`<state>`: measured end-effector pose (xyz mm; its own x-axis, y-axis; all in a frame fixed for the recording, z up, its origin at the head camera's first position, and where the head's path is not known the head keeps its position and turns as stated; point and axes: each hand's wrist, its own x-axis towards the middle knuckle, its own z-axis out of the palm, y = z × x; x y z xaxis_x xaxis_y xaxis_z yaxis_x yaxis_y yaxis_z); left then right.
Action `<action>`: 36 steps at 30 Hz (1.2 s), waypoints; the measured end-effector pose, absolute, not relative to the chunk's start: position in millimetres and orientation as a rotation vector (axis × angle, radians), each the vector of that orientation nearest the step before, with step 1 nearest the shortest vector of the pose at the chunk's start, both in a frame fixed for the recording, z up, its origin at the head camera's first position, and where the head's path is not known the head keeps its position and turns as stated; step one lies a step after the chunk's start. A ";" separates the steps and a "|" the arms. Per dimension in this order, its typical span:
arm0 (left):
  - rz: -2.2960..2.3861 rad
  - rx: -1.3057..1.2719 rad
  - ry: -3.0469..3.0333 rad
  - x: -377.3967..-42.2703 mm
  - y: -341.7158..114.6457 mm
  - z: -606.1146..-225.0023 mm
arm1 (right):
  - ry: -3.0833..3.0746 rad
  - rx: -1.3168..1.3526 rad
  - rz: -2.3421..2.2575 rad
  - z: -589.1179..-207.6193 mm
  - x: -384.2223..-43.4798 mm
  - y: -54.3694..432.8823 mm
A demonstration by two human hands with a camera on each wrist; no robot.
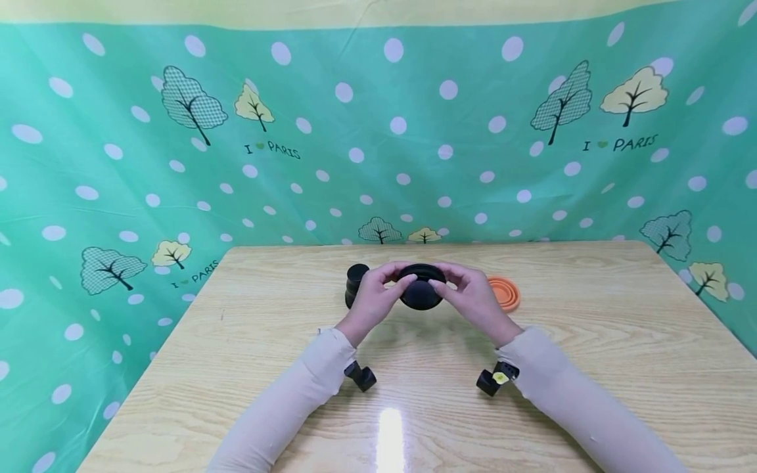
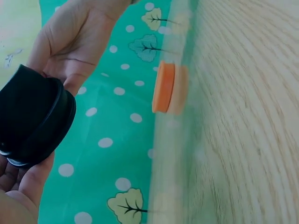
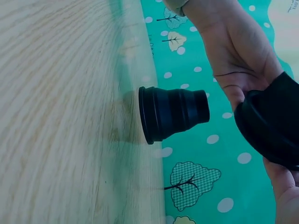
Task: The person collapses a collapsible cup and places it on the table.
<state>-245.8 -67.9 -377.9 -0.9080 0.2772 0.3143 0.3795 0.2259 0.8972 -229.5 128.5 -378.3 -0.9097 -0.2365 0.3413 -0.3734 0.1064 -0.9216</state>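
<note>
A tapered, ribbed black cup [image 1: 356, 274] stands left on the wood-grain table [image 1: 591, 315] (wide end down), a low, round orange piece [image 1: 504, 293] right. Between them, above the table, a rounded black piece [image 1: 421, 297] sits between left hand [image 1: 374, 297] and right hand [image 1: 476, 301]. Green dotted cloth [image 1: 426, 138] hangs behind.

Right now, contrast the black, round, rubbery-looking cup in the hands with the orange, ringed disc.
The black cup is held above the wooden table; the orange disc rests on it. The cup looks deeper, the disc shallower. Both are round.
</note>
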 end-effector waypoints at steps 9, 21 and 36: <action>-2.238 -0.709 -2.233 -242.3 -69.1 -377.0 | -2.145 0.542 1.953 -377.0 -229.0 129.4; -2.168 -0.604 -2.163 -238.7 -57.4 -376.5 | -2.071 0.533 2.006 -378.1 -227.9 128.2; -2.104 -0.584 -2.212 -244.5 -62.7 -379.4 | -2.263 0.433 2.097 -373.4 -230.1 132.9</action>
<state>-244.5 -62.7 -379.4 -0.9289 0.2445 0.2783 0.2902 0.0133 0.9569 -230.1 132.9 -373.4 -0.9610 -0.1843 0.2061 -0.2195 0.0558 -0.9740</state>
